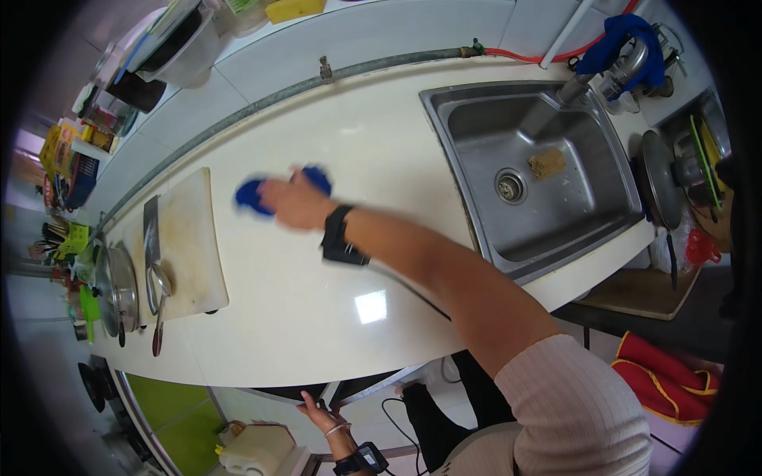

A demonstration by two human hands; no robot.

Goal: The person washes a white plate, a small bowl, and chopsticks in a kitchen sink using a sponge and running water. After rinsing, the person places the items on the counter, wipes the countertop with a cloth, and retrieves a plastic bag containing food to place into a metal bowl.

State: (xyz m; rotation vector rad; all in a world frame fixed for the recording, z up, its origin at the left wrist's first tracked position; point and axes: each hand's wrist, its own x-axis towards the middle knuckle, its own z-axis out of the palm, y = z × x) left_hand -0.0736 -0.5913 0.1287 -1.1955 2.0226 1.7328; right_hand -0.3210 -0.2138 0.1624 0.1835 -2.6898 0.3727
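My right hand [297,199], blurred, presses a blue cloth [253,196] onto the cream countertop [286,333], between the cutting board and the sink. Parts of the cloth stick out on both sides of the fingers. Below the counter's front edge hangs my left hand [321,413], its fingers apart; a small dark thing shows by its palm, too unclear to name. To the left lies a white cutting board [190,250] with a cleaver [152,229] on it. Metal kitchen scissors [153,288] and a metal spoon [159,321] rest by the cleaver's handle end.
A steel sink [476,196] at the right holds a tan scrubber [547,163]. Another blue cloth [652,53] drapes over the faucet [628,68]. A lidded steel pot [119,291] stands left of the board. A grey pipe [262,107] runs along the tiled wall. Pans [661,178] stand far right.
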